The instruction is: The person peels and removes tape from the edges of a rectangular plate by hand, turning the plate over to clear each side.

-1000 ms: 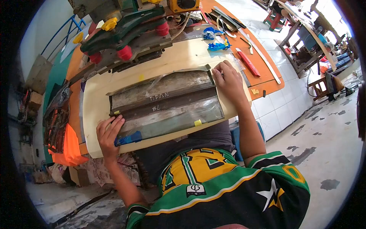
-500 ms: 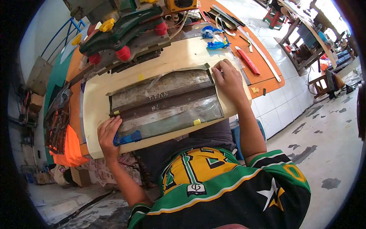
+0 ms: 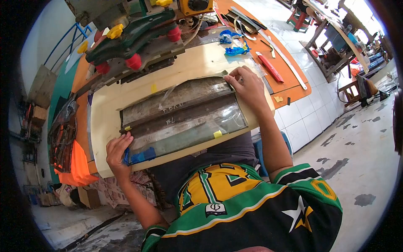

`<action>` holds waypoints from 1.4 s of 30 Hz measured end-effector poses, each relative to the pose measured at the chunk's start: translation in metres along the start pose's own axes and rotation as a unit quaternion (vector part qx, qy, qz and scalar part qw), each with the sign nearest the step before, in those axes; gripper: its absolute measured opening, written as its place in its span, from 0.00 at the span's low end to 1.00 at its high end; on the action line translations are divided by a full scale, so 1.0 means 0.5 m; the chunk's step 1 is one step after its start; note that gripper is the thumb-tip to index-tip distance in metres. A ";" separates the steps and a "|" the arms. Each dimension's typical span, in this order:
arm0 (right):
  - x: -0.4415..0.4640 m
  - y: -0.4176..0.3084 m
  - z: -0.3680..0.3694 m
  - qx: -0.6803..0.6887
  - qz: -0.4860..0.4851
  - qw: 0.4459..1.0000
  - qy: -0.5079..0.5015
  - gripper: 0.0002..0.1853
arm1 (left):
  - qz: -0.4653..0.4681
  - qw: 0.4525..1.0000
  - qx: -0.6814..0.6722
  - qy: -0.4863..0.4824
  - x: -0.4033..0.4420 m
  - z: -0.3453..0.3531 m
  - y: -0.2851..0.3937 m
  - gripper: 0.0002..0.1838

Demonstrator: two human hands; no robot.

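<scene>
A flat rectangular panel point(image 3: 180, 112) lies on a cream board. It has dark bars, a clear film cover and white handwriting. My left hand point(image 3: 119, 153) is at its lower left edge, fingers together and curled on the rim, beside blue tape point(image 3: 143, 155). At the upper right corner, my right hand point(image 3: 247, 87) pinches the panel's greenish edge strip between thumb and forefinger. Yellow tape bits point(image 3: 217, 134) mark the panel's near edge.
The cream board point(image 3: 201, 59) rests on an orange table point(image 3: 289, 93). Behind the panel stands a machine with a green bracket point(image 3: 134, 33) and red feet. A red cutter point(image 3: 270, 67), a long white ruler point(image 3: 289, 63) and blue plastic point(image 3: 237, 49) lie at the right.
My right hand has shifted slightly left, and its thumb and forefinger now pinch the panel's upper right corner. My left hand stays at the left edge.
</scene>
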State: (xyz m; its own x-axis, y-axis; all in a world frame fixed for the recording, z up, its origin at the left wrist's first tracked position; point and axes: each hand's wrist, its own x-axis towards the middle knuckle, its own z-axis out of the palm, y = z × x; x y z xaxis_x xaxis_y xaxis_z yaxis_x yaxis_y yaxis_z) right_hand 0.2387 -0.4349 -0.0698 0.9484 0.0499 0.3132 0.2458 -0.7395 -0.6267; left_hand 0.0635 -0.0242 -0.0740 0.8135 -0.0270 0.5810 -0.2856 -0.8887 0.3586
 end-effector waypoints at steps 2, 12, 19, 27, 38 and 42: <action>0.003 0.005 0.001 -0.017 -0.004 1.000 -0.011 0.17 | 0.004 1.000 0.000 -0.002 0.001 -0.005 0.007 0.17; 0.017 0.056 0.007 0.117 -0.020 0.993 -0.017 0.15 | 0.068 0.997 -0.016 0.017 0.039 -0.065 0.027 0.11; 0.014 0.083 0.014 0.209 0.001 0.977 -0.032 0.14 | -0.026 0.977 -0.202 0.069 0.058 -0.057 0.008 0.06; 0.014 0.056 0.007 0.186 0.002 0.982 -0.032 0.15 | -0.128 0.925 -0.305 0.189 0.047 0.011 -0.100 0.15; 0.011 0.037 0.015 0.126 -0.025 0.992 0.000 0.15 | -0.124 0.851 -0.456 0.231 0.140 0.057 -0.022 0.18; 0.010 0.035 0.015 0.113 -0.025 0.993 0.000 0.15 | -0.117 0.839 -0.465 0.257 0.148 0.069 -0.020 0.21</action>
State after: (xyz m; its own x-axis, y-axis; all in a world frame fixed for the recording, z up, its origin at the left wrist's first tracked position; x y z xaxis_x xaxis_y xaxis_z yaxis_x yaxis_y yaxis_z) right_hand 0.2495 -0.4427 -0.0844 0.9336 0.0827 0.3488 0.3320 -0.5661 -0.7545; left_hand 0.1443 -0.0330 -0.0599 0.6445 0.5114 0.5684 -0.6151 -0.0948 0.7827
